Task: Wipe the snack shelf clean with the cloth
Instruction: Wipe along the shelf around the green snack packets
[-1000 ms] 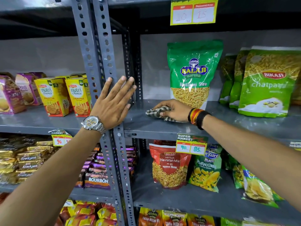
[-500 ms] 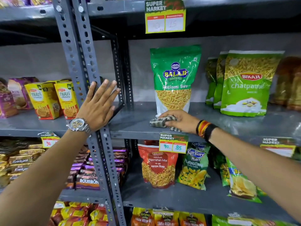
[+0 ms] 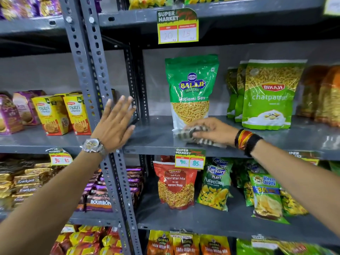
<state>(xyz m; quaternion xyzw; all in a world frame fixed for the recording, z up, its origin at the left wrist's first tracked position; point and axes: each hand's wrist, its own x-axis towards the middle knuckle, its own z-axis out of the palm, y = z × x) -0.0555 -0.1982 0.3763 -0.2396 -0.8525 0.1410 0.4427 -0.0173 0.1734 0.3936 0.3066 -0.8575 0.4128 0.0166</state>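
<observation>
Balaji sev pouch [image 3: 191, 89] stands upright just behind the checked cloth [image 3: 195, 136], blocking the way back. Bikaji packs [image 3: 270, 94] well to the right. Bare grey shelf [image 3: 154, 138] lies open leftward to the slotted upright [image 3: 95, 85]. Right hand [image 3: 214, 130] presses the cloth, bunched lengthwise along the shelf front. Left hand [image 3: 115, 126] flat, fingers spread, against the upright.

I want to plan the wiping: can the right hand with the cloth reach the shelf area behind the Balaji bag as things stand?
Probably not. The Balaji bag stands upright right behind the right hand and cloth, blocking that shelf area unless moved or reached around.
</observation>
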